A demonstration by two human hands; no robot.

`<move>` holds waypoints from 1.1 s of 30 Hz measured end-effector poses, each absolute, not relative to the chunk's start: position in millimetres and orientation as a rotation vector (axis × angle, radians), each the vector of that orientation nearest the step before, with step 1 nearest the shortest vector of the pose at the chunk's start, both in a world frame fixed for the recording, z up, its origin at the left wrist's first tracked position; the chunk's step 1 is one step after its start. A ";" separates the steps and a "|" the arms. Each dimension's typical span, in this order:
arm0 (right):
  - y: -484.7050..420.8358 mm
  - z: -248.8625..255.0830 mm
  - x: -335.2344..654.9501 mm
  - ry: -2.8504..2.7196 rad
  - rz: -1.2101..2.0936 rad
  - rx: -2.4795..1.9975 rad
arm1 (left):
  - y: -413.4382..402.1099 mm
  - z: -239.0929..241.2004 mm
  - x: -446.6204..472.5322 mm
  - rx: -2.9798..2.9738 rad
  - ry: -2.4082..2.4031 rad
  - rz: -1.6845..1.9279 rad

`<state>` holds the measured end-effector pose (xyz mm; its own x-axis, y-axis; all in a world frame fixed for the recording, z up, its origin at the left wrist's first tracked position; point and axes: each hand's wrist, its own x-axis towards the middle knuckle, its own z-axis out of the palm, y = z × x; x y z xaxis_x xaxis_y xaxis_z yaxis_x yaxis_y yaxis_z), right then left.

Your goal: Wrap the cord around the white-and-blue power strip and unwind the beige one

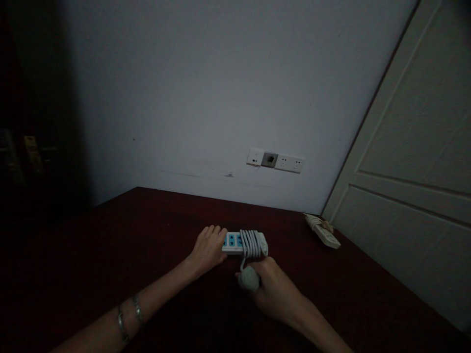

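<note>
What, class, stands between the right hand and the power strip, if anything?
Nothing visible does, apart from the cord wound around the power strip, which runs down to the grey plug in the right hand. The left hand holds the strip's left end; the second strip lies aside, to the right.

I am viewing a power strip (233,240) on the table (172,211), left hand (209,246) at its left end, plug (249,279) in right hand (274,289) before it; a second strip (327,237) is lying right, wall sockets (289,163) sitting behind.

Two shiny, silvery bangles (137,309) circle the left forearm (165,285), lower left of the frame; the right forearm (312,318) is bare.
</note>
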<state>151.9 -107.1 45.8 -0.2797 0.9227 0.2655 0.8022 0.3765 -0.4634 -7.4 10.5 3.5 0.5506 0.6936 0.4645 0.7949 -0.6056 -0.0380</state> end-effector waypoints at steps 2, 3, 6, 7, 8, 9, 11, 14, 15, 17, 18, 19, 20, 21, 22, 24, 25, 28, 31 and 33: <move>-100.2 58.6 156.3 -2.197 0.272 -1.470 | 6.6 1.7 -5.4 -2.545 -1.184 -0.611; -96.4 64.5 158.1 -2.212 0.251 -1.474 | 4.7 0.8 -4.1 -2.546 -1.156 -0.610; -81.7 78.7 161.3 -2.246 0.220 -1.475 | -1.7 -3.1 1.0 -2.561 -1.078 -0.574; -75.5 82.2 161.8 -2.243 0.214 -1.462 | -4.3 -4.8 3.1 -2.577 -1.043 -0.549; -68.6 85.2 162.2 -2.228 0.209 -1.440 | -7.0 -6.6 5.1 -2.595 -1.004 -0.524; -61.0 87.8 162.9 -2.195 0.208 -1.413 | -9.9 -8.3 7.2 -2.612 -0.963 -0.501; -44.2 92.0 165.9 -2.069 0.202 -1.372 | -15.8 -10.5 10.4 -2.642 -0.879 -0.462; -17.1 96.2 176.6 -1.791 0.140 -1.416 | -22.6 -8.9 12.2 -2.664 -0.813 -0.448; -8.5 97.1 181.1 -1.707 0.119 -1.456 | -24.0 -7.3 12.0 -2.668 -0.806 -0.452; 6.5 98.5 188.8 -1.577 0.113 -1.516 | -25.1 -3.7 11.1 -2.659 -0.809 -0.474; 12.1 99.2 190.7 -1.526 0.127 -1.525 | -24.8 -2.4 10.5 -2.653 -0.812 -0.484; 16.2 100.2 190.6 -1.483 0.149 -1.517 | -24.0 -1.8 10.1 -2.649 -0.819 -0.491; 18.4 101.5 188.1 -1.446 0.175 -1.491 | -22.7 -2.0 9.9 -2.648 -0.829 -0.492; 18.5 103.2 182.8 -1.417 0.204 -1.455 | -21.1 -3.0 9.7 -2.652 -0.841 -0.486; 16.6 105.2 175.0 -1.395 0.238 -1.411 | -19.2 -4.5 9.7 -2.659 -0.856 -0.477; 7.1 109.6 153.1 -1.383 0.317 -1.302 | -15.2 -8.2 9.4 -2.674 -0.888 -0.465; 0.4 111.9 140.4 -1.391 0.363 -1.248 | -13.4 -9.5 9.1 -2.680 -0.908 -0.467; -20.1 118.8 104.6 -1.448 0.492 -1.124 | -10.2 -8.8 7.1 -2.705 -0.958 -0.501; -26.9 126.8 86.5 -1.462 0.526 -1.047 | -11.6 -2.0 5.6 -2.717 -0.958 -0.546; -19.6 132.5 87.2 -1.418 0.518 -1.034 | -14.6 3.1 5.4 -2.710 -0.934 -0.572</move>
